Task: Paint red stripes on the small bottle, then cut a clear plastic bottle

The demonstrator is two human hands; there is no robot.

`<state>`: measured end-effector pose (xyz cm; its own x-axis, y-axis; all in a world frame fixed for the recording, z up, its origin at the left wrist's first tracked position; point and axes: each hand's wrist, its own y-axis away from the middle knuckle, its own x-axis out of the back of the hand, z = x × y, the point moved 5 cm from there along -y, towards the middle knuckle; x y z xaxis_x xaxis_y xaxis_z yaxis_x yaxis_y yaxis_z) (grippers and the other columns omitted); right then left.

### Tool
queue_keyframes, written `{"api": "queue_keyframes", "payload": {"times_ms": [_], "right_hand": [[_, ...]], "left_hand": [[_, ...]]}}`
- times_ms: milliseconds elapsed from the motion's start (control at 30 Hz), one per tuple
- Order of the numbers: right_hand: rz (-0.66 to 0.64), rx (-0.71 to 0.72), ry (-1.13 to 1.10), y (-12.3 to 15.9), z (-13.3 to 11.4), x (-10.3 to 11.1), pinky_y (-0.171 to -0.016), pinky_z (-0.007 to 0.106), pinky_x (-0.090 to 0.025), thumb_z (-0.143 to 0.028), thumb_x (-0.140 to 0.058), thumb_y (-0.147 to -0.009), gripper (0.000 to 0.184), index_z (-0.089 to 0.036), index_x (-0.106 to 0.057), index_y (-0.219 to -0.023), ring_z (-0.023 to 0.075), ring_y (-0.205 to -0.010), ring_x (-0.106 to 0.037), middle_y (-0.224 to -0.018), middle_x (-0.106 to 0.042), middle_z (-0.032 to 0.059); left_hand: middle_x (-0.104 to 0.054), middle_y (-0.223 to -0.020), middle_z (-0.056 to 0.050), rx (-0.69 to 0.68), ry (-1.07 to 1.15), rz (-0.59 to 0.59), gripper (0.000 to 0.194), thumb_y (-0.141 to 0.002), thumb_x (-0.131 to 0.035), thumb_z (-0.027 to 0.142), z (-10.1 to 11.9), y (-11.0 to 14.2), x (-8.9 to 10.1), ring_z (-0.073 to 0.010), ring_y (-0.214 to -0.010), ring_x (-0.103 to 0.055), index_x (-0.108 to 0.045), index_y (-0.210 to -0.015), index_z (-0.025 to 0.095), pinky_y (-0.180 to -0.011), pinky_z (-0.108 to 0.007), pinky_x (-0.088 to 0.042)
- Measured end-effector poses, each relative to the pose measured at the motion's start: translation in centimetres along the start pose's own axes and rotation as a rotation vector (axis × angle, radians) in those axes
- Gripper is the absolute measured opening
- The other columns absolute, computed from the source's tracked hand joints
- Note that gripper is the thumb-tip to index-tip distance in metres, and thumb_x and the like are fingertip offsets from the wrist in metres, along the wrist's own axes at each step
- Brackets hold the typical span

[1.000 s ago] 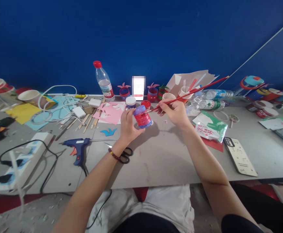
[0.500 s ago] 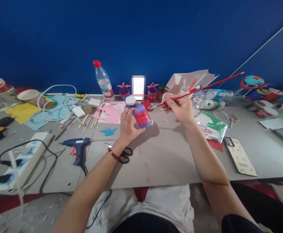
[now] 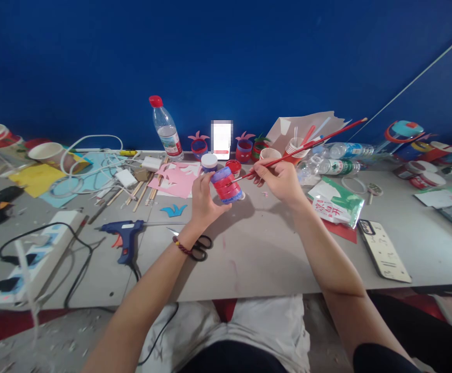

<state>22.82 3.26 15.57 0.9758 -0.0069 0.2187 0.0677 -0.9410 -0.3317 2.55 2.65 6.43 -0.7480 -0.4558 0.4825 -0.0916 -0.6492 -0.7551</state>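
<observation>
Gripping the tilted cup at frame centre in the left hand, pinching the brush in the right hand, tip-first at the red, and best stroking lightly along the curve!

Green-white packet — red "白开" legible | bottle labels — too small to read

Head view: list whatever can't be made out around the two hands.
All in the head view:
1. Red-and-purple container in the left hand: far side hidden by its near side.
2. Paintbrush in the right hand: tip too small to confirm contact.
3. Scissors: middle hidden by the left wrist.
4. Upright screen: content washed out, partly pixelated.
</observation>
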Motion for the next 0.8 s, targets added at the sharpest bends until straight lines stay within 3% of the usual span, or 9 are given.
{"api": "queue_keyframes", "payload": {"times_ms": [367,633,800], "right_hand": [[0.130,0.010,0.068,-0.4,0.1,1.7,-0.056,0.030,-0.058,-0.052,-0.074,-0.081,0.033,-0.019,-0.070,-0.077,0.0146,-0.057,-0.066,-0.067,-0.071,0.0038],[-0.070,-0.009,-0.033,0.6,0.0,-0.8,-0.059,0.030,-0.059,-0.049,-0.070,-0.086,0.033,-0.016,-0.072,-0.083,0.0149,-0.062,-0.067,-0.074,-0.074,0.0058],[-0.032,0.049,0.064,0.8,-0.6,-0.9,-0.061,0.032,-0.059,-0.049,-0.069,-0.086,0.033,-0.017,-0.073,-0.081,0.0172,-0.068,-0.069,-0.077,-0.074,0.0072]], "left_hand": [[-0.052,-0.126,-0.012,-0.022,-0.010,0.036,0.104,-0.051,-0.089,0.027,0.3,0.0,0.4,-0.0326,-0.115,-0.053,-0.034,-0.139,0.026,-0.098,-0.051,-0.048],[-0.052,-0.126,-0.012,-0.015,-0.044,0.024,0.103,-0.053,-0.088,0.031,0.3,-0.2,0.2,-0.0321,-0.114,-0.053,-0.033,-0.140,0.026,-0.098,-0.050,-0.047],[-0.052,-0.125,-0.012,0.008,-0.057,0.013,0.101,-0.054,-0.087,0.034,0.1,-0.1,0.1,-0.0330,-0.115,-0.053,-0.033,-0.139,0.026,-0.099,-0.051,-0.046]]}}
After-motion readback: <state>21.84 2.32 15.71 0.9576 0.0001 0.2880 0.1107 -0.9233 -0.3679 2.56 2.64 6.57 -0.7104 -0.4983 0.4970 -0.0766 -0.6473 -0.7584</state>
